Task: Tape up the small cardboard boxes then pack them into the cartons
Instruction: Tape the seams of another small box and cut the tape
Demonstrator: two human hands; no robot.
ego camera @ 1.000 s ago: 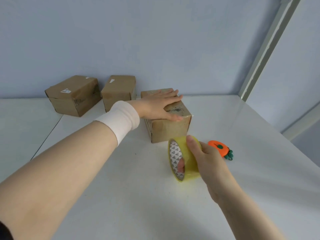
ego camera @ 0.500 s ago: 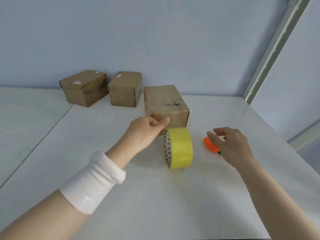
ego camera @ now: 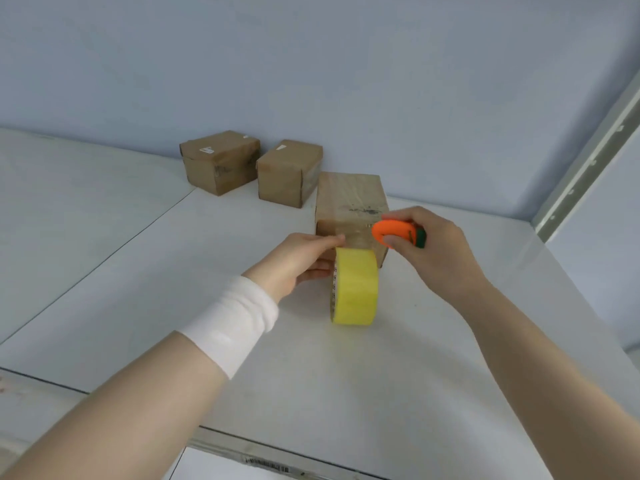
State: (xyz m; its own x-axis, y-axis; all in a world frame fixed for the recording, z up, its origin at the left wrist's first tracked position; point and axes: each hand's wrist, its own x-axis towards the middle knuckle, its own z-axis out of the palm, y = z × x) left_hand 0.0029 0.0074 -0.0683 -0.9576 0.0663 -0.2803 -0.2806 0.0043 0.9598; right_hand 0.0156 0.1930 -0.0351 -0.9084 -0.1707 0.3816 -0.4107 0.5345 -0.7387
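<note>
Steadying upright tape roll (ego camera: 355,289) with left hand (ego camera: 301,259), fingers pinching its rim, just before nearest small box (ego camera: 349,206), while gripping orange cutter (ego camera: 394,233) in curled right hand (ego camera: 433,258), apparently to sever the strip.

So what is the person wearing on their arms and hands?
Just one thing: a soft white wristband wrapped round the left wrist, just behind the left hand. The right hand and its arm have nothing on them. No sleeves, gloves, rings or watch show on either arm.
</note>
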